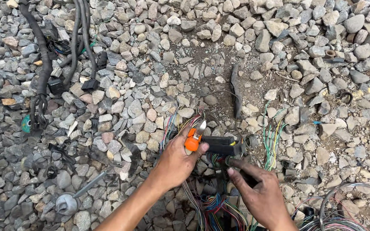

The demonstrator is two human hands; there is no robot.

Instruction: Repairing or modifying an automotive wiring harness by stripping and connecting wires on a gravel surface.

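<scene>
Left hand (174, 164) grips orange cutter (193, 140); right hand (262, 194) steadies black connector (221, 146).

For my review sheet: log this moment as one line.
left hand: grips orange-handled cutter | right hand: on black wrapped wire bundle | loose coloured wires below | gravel ground

- One view only, from a camera worn on the person's head; it is looking almost straight down at gravel ground (245, 38)
- It is sitting close; the left hand (177, 160) and right hand (260, 194) are filling the lower middle, forearms entering from the bottom edge
- It is taking in black cables (43, 55) at upper left and coloured wires (219, 209) at the bottom; no second view is sharing the scene
</scene>
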